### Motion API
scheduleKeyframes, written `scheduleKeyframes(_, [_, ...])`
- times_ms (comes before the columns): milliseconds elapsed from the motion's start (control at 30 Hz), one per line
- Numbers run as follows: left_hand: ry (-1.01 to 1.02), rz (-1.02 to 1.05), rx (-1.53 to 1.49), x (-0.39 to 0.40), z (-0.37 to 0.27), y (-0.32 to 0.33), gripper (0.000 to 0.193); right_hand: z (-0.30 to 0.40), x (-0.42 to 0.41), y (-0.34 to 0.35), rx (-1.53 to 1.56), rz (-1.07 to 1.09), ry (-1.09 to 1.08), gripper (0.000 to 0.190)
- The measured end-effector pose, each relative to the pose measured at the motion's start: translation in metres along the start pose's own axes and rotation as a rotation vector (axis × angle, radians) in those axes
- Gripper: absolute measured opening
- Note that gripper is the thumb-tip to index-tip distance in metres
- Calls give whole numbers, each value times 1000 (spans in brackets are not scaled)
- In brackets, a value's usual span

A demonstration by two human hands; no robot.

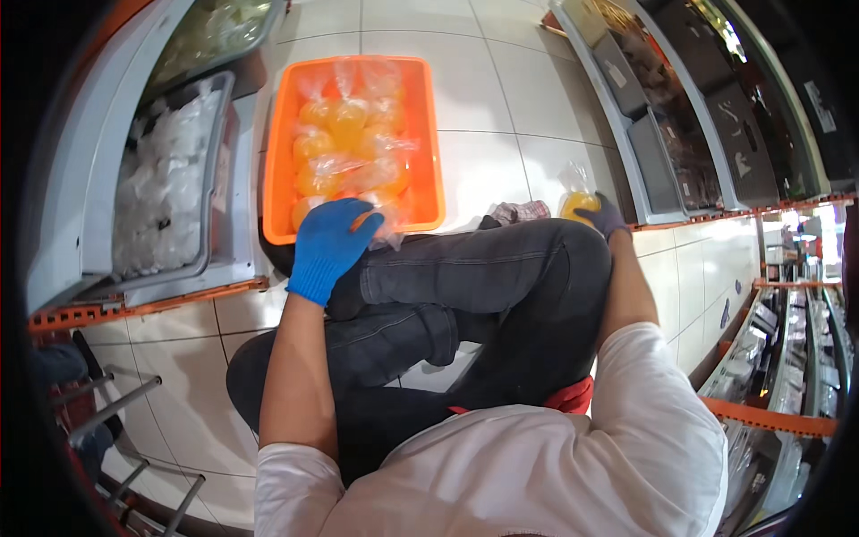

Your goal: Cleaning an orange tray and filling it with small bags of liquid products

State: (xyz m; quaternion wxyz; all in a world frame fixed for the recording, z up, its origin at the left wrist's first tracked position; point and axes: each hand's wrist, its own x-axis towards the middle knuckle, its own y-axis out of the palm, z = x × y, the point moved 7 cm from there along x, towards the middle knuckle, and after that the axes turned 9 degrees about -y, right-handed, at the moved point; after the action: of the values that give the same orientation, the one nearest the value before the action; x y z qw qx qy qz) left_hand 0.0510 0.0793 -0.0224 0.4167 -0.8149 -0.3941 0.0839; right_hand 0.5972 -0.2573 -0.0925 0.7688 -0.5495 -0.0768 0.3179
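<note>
My left hand (339, 245), in a blue knit glove, lies over the near rim of an orange plastic tub (436, 161). Its fingers rest at the nearest bags; whether they grip one is hidden. Inside the tub are several clear knotted plastic bags (349, 124) filled with something yellow-orange. Off to the right, beyond my raised knee, my right hand (609, 216) wears a dark grey glove. It grips the side of another clear bag with yellow contents (578, 203), which is at floor level with its loose top upward.
A checked cloth (520, 213) lies on the tiled floor (470, 87) beside my knee. Shelving with a grey bin of white plastic bags (168, 181) stands on the left. Grey crates (661, 158) fill the right shelf. Metal bars (117, 411) stick out behind me on the left.
</note>
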Motion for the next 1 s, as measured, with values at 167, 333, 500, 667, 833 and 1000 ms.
scheduleKeyframes(167, [-72,2,-18,-4,16,-8,38,-8,-47,37,220,-119,-85,90])
scheduleKeyframes(333, [-73,14,18,-7,28,-14,38,-2,-32,45,207,-114,-33,98])
scheduleKeyframes(500, [-50,-8,21,-10,22,-12,37,12,-42,37,248,-244,-10,96])
scheduleKeyframes(667, [74,-53,104,-8,-5,-8,35,40,-39,36,188,-17,-87,87])
scheduleKeyframes(833, [95,-102,167,-11,-22,5,35,64,-32,34,53,84,-131,81])
scheduleKeyframes(1000, [13,-23,35,1,-13,24,37,129,-24,1,-162,130,-512,75])
